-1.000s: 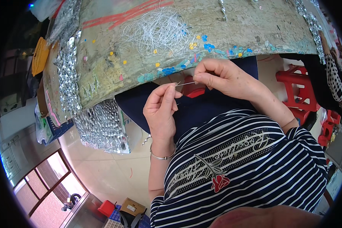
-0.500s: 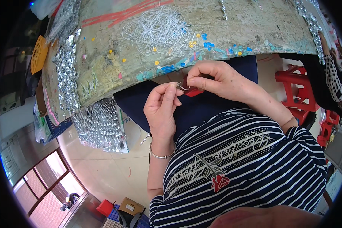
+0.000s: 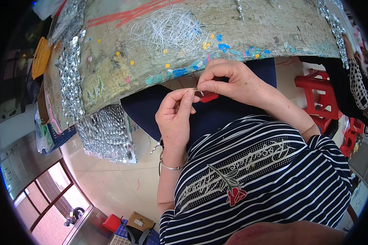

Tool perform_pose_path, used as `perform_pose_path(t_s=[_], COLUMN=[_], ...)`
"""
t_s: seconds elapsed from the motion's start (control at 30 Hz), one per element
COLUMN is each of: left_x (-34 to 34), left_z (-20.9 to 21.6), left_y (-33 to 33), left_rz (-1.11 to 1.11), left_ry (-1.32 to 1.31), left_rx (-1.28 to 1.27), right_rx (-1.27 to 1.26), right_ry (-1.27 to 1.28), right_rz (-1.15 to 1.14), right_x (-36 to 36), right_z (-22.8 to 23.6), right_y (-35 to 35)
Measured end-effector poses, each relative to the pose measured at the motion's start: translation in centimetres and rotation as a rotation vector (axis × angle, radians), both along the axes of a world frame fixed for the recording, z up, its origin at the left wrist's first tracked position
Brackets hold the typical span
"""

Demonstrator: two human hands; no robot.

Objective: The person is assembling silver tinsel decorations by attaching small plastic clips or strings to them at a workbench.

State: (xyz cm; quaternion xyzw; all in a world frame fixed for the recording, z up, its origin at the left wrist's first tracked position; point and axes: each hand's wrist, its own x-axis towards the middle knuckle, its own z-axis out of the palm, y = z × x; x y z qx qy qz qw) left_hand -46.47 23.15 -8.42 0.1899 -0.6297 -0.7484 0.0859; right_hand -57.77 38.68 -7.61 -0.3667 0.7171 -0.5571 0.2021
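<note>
Over my lap, just off the table's near edge, both hands work close together on a thin pale string [image 3: 201,93]. Thumb and forefinger of my left hand [image 3: 174,115] are pinched on one part of it. My right hand [image 3: 232,83] pinches it too, its fingertips almost touching those of the left. A short bit of the string shows as a small loop between them; the ends inside the fingers are hidden. On the table beyond lies a loose, tangled heap of white string [image 3: 169,30].
The worn table [image 3: 110,73] carries scattered yellow and blue scraps. Silver twisted strips [image 3: 71,77] hang over its left side, with a larger bunch [image 3: 106,134] below. A yellow basket [image 3: 41,57] is at far left. Red stools [image 3: 321,94] stand to the right.
My right hand has shifted slightly left, bringing its fingertips up against the left ones. Less of the string now shows between the hands.
</note>
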Motion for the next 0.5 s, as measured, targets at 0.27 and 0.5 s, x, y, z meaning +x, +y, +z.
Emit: perform_pose_path(t_s=[0.27,0.5], left_x=[0.1,0.1], left_z=[0.3,0.4], left_y=[-0.1,-0.4], left_rz=[-0.040,-0.112], left_ry=[-0.035,-0.027], left_rx=[-0.022,0.020], right_rx=[0.044,0.018], right_ry=[0.032,-0.051], right_rz=[-0.003,-0.039], right_x=[0.2,-0.7], right_z=[0.4,1.2], right_y=[0.0,-0.1])
